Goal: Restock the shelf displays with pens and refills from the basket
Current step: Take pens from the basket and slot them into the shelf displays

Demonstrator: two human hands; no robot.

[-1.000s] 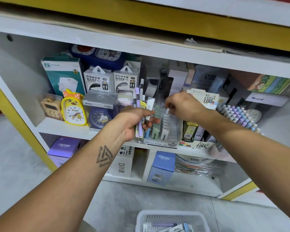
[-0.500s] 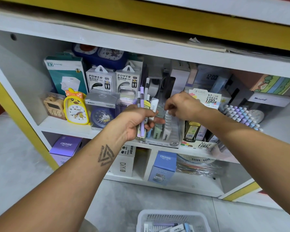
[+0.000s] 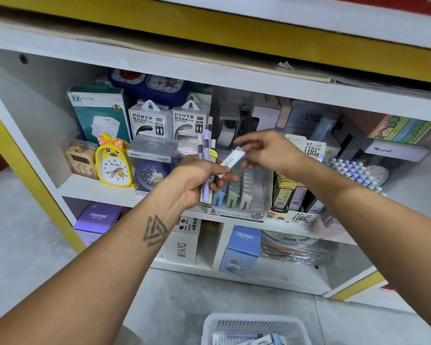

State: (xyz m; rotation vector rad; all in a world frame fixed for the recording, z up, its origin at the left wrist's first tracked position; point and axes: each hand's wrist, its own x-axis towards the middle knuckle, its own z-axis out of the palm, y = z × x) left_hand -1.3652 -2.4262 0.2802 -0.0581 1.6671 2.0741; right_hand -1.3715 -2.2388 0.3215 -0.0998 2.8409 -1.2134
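My left hand (image 3: 199,180) grips a bundle of pens and refill packs (image 3: 206,155), purple and grey pens sticking up, in front of the middle shelf. My right hand (image 3: 266,150) pinches the top end of a white barcoded refill pack (image 3: 232,159) that slants out of that bundle. Right behind both hands stands the clear refill display tray (image 3: 254,195) with rows of blue, green and white packs. To its right is a lead-refill display box (image 3: 291,215). The white basket (image 3: 254,328) with more packs sits on the floor at the bottom edge.
The shelf (image 3: 97,188) also holds a yellow duck clock (image 3: 113,163), power bank boxes (image 3: 149,120), a blue clock in a clear case (image 3: 151,168) and pastel pens (image 3: 356,170) at right. Boxes fill the lower cubbies. Grey floor lies below.
My right hand has come up from the display tray and now pinches a white pack at the bundle in my left hand. The left hand has stayed nearly still.
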